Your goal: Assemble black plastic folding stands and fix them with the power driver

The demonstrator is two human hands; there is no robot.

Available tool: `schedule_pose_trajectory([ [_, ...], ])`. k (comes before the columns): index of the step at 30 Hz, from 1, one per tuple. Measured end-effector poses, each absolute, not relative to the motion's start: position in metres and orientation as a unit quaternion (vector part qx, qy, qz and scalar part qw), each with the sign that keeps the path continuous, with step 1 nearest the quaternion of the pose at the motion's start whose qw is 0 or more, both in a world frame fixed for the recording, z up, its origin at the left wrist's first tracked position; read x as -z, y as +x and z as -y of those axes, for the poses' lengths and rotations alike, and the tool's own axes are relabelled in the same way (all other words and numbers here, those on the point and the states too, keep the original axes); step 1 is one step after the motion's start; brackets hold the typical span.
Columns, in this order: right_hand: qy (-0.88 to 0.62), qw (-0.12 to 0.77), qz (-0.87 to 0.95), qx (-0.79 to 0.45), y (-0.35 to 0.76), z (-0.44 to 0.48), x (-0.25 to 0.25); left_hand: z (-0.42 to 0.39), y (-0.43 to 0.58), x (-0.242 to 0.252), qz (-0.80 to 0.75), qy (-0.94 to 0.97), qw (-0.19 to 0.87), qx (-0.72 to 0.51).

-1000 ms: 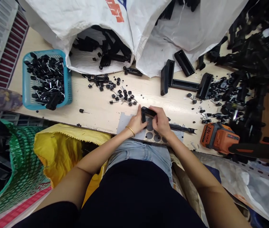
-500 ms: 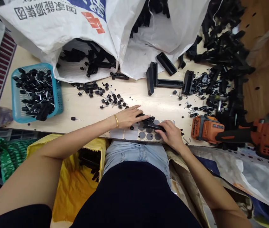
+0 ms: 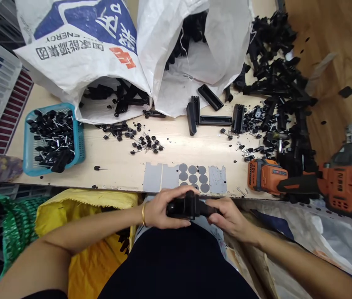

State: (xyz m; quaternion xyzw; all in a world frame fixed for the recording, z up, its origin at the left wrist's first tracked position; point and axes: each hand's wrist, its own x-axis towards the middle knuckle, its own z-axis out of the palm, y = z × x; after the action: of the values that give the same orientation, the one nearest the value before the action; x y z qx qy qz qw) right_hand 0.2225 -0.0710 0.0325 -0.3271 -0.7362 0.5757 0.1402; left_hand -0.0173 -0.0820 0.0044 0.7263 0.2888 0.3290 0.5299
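Both my hands hold one black plastic part (image 3: pixel 186 208) over my lap, just in front of the table's near edge. My left hand (image 3: pixel 160 211), with a gold bangle at the wrist, is wrapped round the part's left end. My right hand (image 3: pixel 230 216) grips its right end, fingers closed. On the table edge right behind them lie grey sheets and several round grey pads (image 3: pixel 193 174). A scatter of small black screw knobs (image 3: pixel 146 143) lies farther back on the light wooden table (image 3: pixel 116 162).
A blue basket (image 3: pixel 81 141) of black knobs stands at the left. Two white woven sacks (image 3: pixel 107 45) with black parts lie open at the back. A heap of black parts (image 3: pixel 275 83) fills the right. An orange cordless driver (image 3: pixel 303 182) lies at the right edge. A yellow bag (image 3: pixel 79 220) sits beside my left knee.
Both hands left the grey pads on the table and came back toward my lap, carrying the black part. The camera view also shifted toward me.
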Motion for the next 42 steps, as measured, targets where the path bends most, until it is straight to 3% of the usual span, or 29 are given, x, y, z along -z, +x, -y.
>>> schedule_pose_trajectory([
  [5, -0.351, 0.225, 0.531, -0.737, 0.192, 0.092, -0.03, 0.108, 0.012, -0.017, -0.37, 0.577, 0.533, -0.495],
  [9, -0.359, 0.432, 0.444, -0.699, 0.15, 0.083, -0.017, 0.095, 0.028, -0.03, -0.342, 0.575, 0.45, -0.592],
  [11, -0.368, 0.488, 0.417, -0.672, 0.128, 0.068, -0.002, 0.084, 0.028, -0.027, -0.353, 0.626, 0.371, -0.588],
  [14, -0.381, 0.45, 0.529, -0.61, 0.109, 0.023, 0.027, 0.064, 0.017, -0.009, -0.381, 0.692, 0.252, -0.56],
  [17, -0.501, 0.365, 0.681, -0.391, 0.111, -0.046, 0.056, 0.044, 0.004, 0.017, -0.384, 0.761, 0.142, -0.503],
  [20, -0.558, 0.241, 0.776, -0.168, 0.13, -0.117, 0.077, 0.02, 0.005, 0.04, -0.36, 0.844, 0.021, -0.397],
  [24, -0.548, 0.154, 0.82, -0.055, 0.169, -0.173, 0.091, -0.025, 0.028, 0.063, -0.372, 0.906, -0.039, -0.199],
  [28, -0.577, 0.205, 0.788, -0.062, 0.201, -0.185, 0.087, -0.069, 0.043, 0.079, -0.387, 0.919, 0.003, -0.078],
  [33, -0.596, 0.364, 0.703, -0.136, 0.23, -0.155, 0.079, -0.089, 0.02, 0.082, -0.386, 0.902, 0.072, -0.178],
  [37, -0.623, 0.417, 0.613, -0.249, 0.251, -0.126, 0.089, -0.105, -0.035, 0.075, -0.604, 0.762, 0.067, -0.223],
  [39, -0.634, 0.432, 0.581, -0.271, 0.262, -0.122, 0.096, -0.119, -0.061, 0.076, -0.691, 0.702, 0.045, -0.165],
  [42, -0.674, 0.431, 0.556, -0.225, 0.276, -0.126, 0.099, -0.14, -0.084, 0.081, -0.704, 0.702, 0.037, -0.099],
])
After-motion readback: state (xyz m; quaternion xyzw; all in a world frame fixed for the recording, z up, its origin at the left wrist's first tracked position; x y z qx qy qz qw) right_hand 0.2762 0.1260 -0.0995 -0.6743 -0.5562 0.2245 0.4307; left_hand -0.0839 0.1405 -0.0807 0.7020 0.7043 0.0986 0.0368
